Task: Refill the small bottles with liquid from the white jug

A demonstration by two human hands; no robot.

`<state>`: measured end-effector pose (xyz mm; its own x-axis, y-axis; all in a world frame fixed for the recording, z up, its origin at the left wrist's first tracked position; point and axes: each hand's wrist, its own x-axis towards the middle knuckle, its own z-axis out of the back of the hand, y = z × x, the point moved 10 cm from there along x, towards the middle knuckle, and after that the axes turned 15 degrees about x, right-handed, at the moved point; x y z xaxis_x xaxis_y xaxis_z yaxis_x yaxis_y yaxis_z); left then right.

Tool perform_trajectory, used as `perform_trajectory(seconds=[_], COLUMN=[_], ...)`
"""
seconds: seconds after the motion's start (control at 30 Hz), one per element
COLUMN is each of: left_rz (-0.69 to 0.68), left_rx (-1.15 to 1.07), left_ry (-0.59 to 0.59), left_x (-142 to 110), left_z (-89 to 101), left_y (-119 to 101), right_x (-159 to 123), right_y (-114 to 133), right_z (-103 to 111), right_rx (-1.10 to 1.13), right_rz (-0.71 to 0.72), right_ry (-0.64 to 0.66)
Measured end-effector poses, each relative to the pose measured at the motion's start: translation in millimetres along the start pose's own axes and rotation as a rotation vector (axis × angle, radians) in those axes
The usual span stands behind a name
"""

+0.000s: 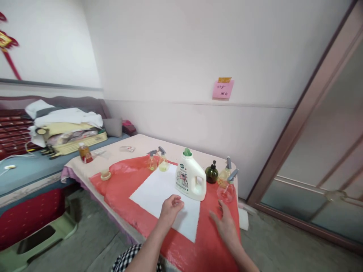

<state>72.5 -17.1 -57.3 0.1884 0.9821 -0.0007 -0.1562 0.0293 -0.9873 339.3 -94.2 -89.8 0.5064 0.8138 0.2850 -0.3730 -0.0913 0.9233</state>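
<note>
My left hand rests on a white cloth with its fingers curled in, and I see nothing in them. My right hand lies flat and open on the red plastic sheet, just below a clear spray bottle. A white detergent jug with a green cap stands at the cloth's far right edge, just beyond my left hand. Two small spray bottles with yellowish liquid stand at the far edge of the cloth.
A dark green pump bottle and another spray bottle stand right of the jug. A tape roll and a small amber bottle sit at the table's left. A bed with piled bedding lies left. A sliding door stands right.
</note>
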Motion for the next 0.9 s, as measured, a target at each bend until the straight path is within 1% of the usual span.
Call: perform_trajectory(seconds=[0.1,0.23,0.33,0.43,0.5,0.57,0.63,0.73,0.8,0.9], left_rz=[-0.016,0.003,0.055,0.059,0.026,0.011,0.019,0.072,0.102,0.151], left_rx=[0.033,0.094,0.130,0.251,0.372,0.453,0.546,0.688,0.770,0.883], left_ry=[-0.033,-0.088,-0.079,-0.068,-0.115,-0.189,-0.301,-0.466,-0.552,-0.663], left_x=[-2.4,-6.1,-5.6,9.8,33.6,67.2,105.3,158.7,186.9,216.3], left_z=[5.9,15.4,16.3,19.4,28.9,42.9,60.9,84.4,93.7,99.6], left_y=[2.0,5.2,7.9,3.1,-5.9,-14.7,-23.6,-35.2,-43.2,-54.7], right_x=[-15.2,-22.2,-22.6,-23.4,-25.8,-28.8,-31.1,-32.6,-32.4,-31.0], right_y=[-1.0,7.5,14.8,22.8,31.9,42.5,52.8,66.2,73.1,79.5], right_z=[-21.6,-42.7,-46.4,-46.3,-48.7,-52.7,-55.4,-55.6,-54.6,-53.4], right_rx=[-0.068,-0.088,-0.144,-0.175,-0.192,-0.208,-0.234,-0.291,-0.330,-0.361], right_rz=[0.040,0.167,0.228,0.274,0.336,0.412,0.484,0.572,0.612,0.643], right_ry=[0.011,0.100,0.127,0.112,0.109,0.115,0.110,0.076,0.054,0.042])
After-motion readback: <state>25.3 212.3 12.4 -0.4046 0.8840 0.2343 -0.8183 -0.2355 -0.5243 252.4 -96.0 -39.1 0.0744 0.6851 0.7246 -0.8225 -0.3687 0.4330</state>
